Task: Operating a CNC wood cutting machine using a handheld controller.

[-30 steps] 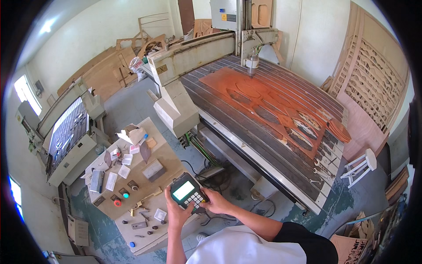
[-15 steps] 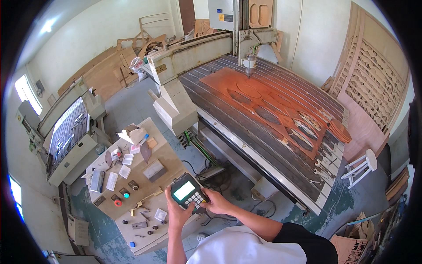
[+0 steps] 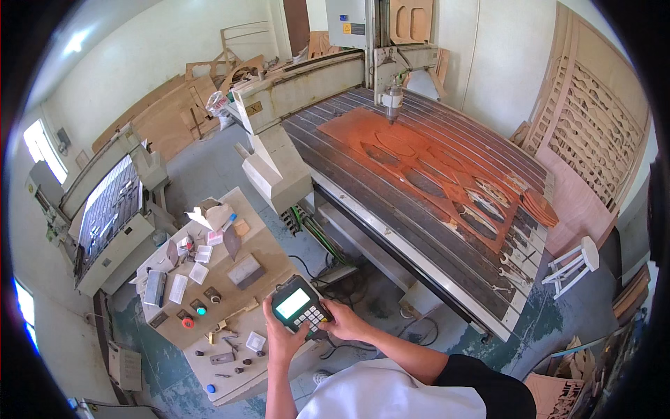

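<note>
Your left hand (image 3: 282, 341) and right hand (image 3: 340, 321) grip the handheld keypad controller (image 3: 293, 303), near, by the tabletop's (image 3: 279, 261) right edge. Mis-pressed key could drive the far spindle (image 3: 393, 103) into the orange-red sheet (image 3: 347, 128).

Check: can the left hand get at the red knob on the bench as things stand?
Probably, once freed: the left hand grips the handheld controller, though the right hand holds that too. Only low items like the clear box appear between it and the red knob; some stretch may be needed.

Handset (image 3: 301, 308) black, its screen (image 3: 292, 302) white; panel (image 3: 427, 162) orange-red; machine bed (image 3: 377, 187) dark, pale-striped.
</note>
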{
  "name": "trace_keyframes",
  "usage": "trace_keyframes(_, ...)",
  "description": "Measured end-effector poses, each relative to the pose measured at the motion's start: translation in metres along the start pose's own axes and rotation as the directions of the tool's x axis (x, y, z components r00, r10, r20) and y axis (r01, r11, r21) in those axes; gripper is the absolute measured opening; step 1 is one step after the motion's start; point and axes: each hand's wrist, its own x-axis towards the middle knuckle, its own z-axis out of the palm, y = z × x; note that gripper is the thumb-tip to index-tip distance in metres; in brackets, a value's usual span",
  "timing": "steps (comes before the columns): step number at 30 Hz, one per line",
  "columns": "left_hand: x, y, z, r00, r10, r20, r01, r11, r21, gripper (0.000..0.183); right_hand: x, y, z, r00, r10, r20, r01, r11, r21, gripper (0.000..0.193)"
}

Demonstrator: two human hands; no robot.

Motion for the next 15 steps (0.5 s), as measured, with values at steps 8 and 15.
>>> trace_keyframes(8, 0.001, -0.001, 0.001, 1.0, 0.012, -0.002, -0.012, 1.0, 0.013, 0.102, -0.001, 0.003, 0.001, 0.999, -0.042, -0.034, 0.041, 0.999, -0.026, 0.064)
trace_keyframes(15, 0.0, -0.008, 0.002, 0.999, 0.043, -0.019, -0.042, 0.998, 0.041, 0.101, -0.001, 0.002, 0.001, 0.998, -0.05, -0.038, 0.049, 0.999, -0.015, 0.063)
